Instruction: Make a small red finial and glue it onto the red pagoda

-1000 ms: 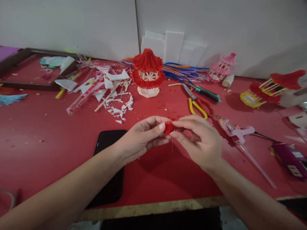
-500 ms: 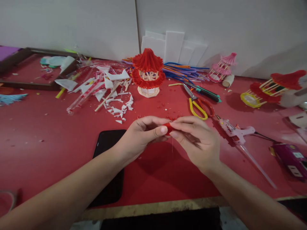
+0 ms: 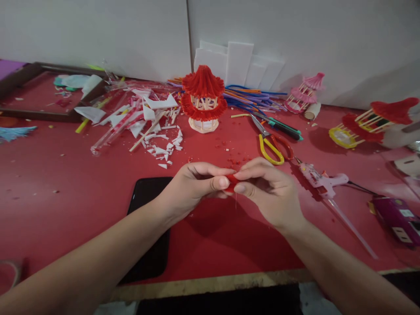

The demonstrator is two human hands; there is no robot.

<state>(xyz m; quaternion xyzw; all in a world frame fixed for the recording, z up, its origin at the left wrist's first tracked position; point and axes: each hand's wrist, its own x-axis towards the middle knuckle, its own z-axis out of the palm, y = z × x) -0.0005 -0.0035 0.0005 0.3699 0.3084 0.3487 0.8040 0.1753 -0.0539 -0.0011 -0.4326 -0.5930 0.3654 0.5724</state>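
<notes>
Between my two hands is a small red fuzzy piece (image 3: 231,183), mostly covered by fingers, so its full shape is hidden. My left hand (image 3: 197,186) pinches its left side with thumb and fingers. On the other side, my right hand (image 3: 271,188) pinches it too. A thin thread-like strand hangs beneath the piece. Behind the hands stands a little pavilion (image 3: 203,100) with a two-tier red fuzzy roof, pale stick posts and a white base. Small red bits lie on the table just beyond my fingers.
A black phone (image 3: 149,236) lies by my left forearm. Scissors (image 3: 271,148), a cutter (image 3: 284,127) and a pink glue gun (image 3: 323,179) lie to the right. White foam scraps (image 3: 160,151) are at left; pipe cleaners (image 3: 252,98) lie at the back. More small pavilions (image 3: 303,94) stand at right.
The fingers have shifted slightly around the red piece, with my right thumb a little lower and more of the red showing. Both hands keep their pinch.
</notes>
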